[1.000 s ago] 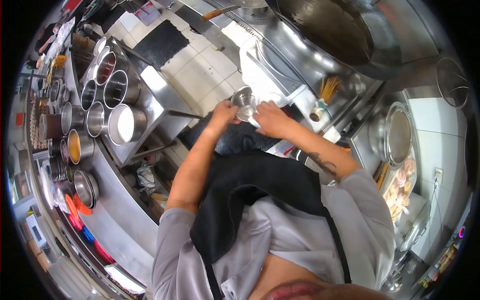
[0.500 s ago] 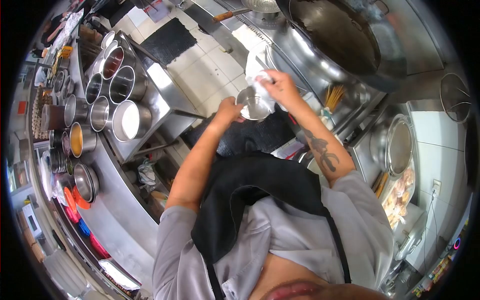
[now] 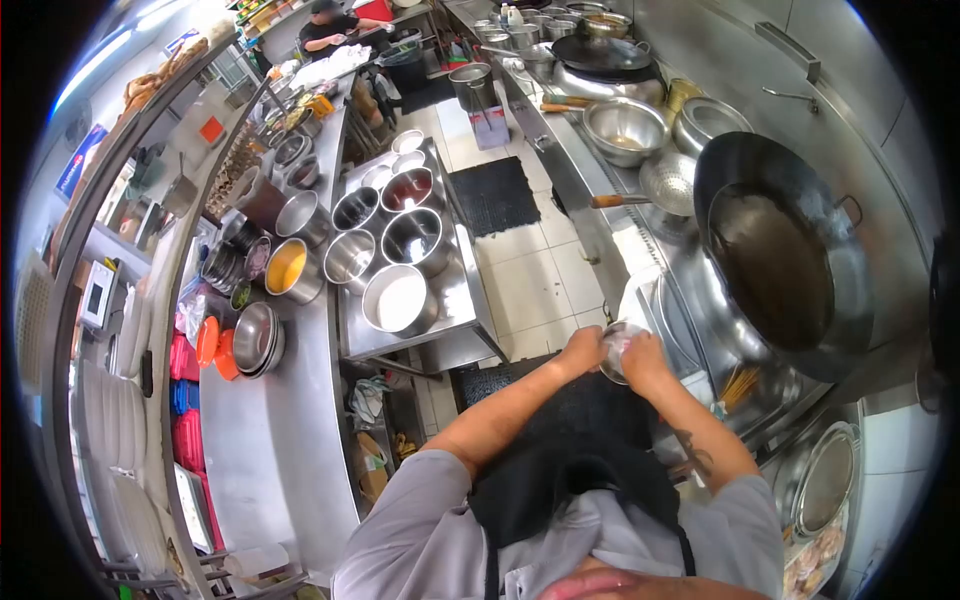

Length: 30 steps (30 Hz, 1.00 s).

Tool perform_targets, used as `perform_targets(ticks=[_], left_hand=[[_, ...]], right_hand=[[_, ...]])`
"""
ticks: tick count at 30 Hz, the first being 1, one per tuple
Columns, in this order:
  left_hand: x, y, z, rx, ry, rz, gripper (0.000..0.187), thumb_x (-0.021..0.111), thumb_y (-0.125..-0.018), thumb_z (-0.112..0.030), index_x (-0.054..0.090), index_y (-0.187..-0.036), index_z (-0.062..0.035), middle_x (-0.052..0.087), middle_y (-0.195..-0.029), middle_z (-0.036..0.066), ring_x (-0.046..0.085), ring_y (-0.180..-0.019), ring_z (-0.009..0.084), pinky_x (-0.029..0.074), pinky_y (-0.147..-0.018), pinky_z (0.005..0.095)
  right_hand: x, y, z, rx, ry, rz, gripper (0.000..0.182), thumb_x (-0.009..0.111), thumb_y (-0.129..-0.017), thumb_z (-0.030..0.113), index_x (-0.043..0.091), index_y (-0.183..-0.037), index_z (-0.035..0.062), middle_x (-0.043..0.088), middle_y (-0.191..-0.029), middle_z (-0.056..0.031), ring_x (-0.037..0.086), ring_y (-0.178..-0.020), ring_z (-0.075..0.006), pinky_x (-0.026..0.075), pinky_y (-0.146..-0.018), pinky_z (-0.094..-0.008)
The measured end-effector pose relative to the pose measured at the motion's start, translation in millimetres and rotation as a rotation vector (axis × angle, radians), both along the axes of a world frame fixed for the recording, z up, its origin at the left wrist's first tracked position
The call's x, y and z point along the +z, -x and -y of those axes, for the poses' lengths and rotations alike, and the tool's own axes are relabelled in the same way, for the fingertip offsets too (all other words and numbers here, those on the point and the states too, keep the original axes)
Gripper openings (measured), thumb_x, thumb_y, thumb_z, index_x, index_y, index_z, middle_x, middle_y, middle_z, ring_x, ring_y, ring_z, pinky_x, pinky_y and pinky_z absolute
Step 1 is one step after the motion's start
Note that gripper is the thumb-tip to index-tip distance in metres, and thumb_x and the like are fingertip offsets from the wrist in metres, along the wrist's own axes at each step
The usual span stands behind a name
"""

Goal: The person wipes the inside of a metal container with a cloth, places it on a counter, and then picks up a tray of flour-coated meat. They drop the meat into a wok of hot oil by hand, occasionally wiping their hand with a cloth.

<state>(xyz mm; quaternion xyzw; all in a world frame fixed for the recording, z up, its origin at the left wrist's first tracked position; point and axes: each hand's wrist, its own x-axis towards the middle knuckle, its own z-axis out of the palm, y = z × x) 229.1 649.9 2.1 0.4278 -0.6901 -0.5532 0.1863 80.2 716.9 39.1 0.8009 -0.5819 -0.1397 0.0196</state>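
My left hand (image 3: 583, 350) grips the rim of a small steel bowl (image 3: 609, 372), tilted in front of my apron. My right hand (image 3: 643, 360) is closed at the bowl's mouth with its fingers reaching inside. A little white shows by those fingers, apparently the white cloth from a moment ago, mostly hidden by the hand. Just beyond the hands, another white towel (image 3: 636, 268) lies over the counter edge.
To the right, a large wok (image 3: 770, 270) of dark liquid sits near a perforated ladle (image 3: 668, 184) and a steel bowl (image 3: 626, 130). Several steel pots (image 3: 400, 300) stand on a left-hand table. A black mat (image 3: 495, 195) covers floor tiles. Far off, a person (image 3: 335, 35) works.
My view has lifted and turned, showing more of the kitchen. My right hand, which held the white cloth above the bowl, has come down into its mouth. The left hand keeps its hold.
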Motion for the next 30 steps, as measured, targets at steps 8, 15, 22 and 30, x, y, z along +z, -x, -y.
perform_targets(ticks=[8,15,22,30], left_hand=[[0,6,-10,-0.046,-0.075,0.009,0.015,0.056,-0.084,-0.009,0.053,-0.081,0.0051,0.060,-0.064,0.017,0.064,-0.053,0.0227,0.050,-0.047,0.0348],[-15,1,-14,-0.027,-0.111,-0.067,0.017,0.059,-0.083,-0.009,0.055,-0.087,0.0076,0.061,-0.066,0.016,0.065,-0.054,0.0214,0.052,-0.047,0.0339],[-4,-4,-9,0.025,-0.149,-0.038,0.014,0.056,-0.083,-0.008,0.054,-0.083,0.0059,0.060,-0.065,0.014,0.062,-0.051,0.0206,0.050,-0.047,0.0326],[-16,9,-14,-0.008,-0.132,-0.168,0.015,0.054,-0.084,-0.008,0.056,-0.086,0.0058,0.062,-0.070,0.015,0.064,-0.055,0.0209,0.055,-0.050,0.0319]], right_hand=[[-62,18,21,-0.678,-0.628,1.423,0.005,0.065,-0.083,0.008,0.069,-0.085,0.0059,0.065,-0.075,-0.0031,0.060,-0.066,-0.0144,0.047,-0.058,-0.0302],[-93,28,26,-0.877,-0.638,1.478,0.004,0.068,-0.080,0.007,0.064,-0.081,0.0058,0.058,-0.069,-0.0007,0.054,-0.059,-0.0111,0.043,-0.050,-0.0265],[-55,7,6,0.158,0.255,0.324,0.011,0.070,-0.070,0.014,0.070,-0.077,0.0054,0.066,-0.072,-0.0126,0.065,-0.073,-0.0297,0.051,-0.070,-0.0397],[-76,30,46,-0.425,-0.470,0.924,0.018,0.065,-0.079,0.014,0.071,-0.092,0.0041,0.067,-0.074,-0.0105,0.062,-0.065,-0.0161,0.049,-0.056,-0.0333]])
